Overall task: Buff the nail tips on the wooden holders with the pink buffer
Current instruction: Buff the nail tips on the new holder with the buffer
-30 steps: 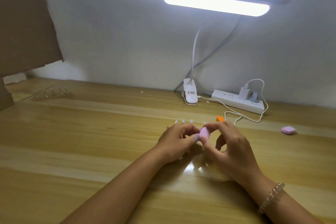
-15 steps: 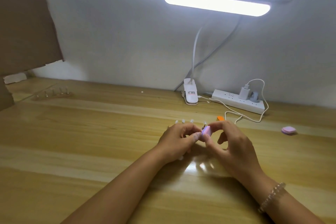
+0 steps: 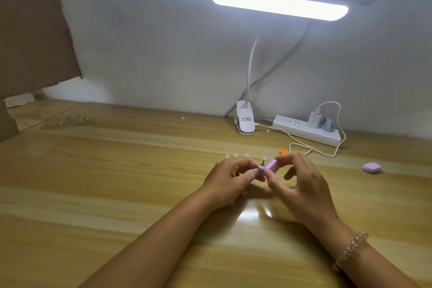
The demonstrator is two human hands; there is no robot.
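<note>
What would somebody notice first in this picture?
The glowing bar lamp jumps out first, high up in front of the wall, shining down on the wooden table. Below it, in the middle, the right hand pinches a pink buffer against a tiny nail tip that the left hand pinches. A white power strip lies by the wall at the back right.

A home desk: wooden tabletop [image 3: 117, 170], clip-on lamp [image 3: 279, 3], power strip [image 3: 304, 130] against a plain wall.
</note>
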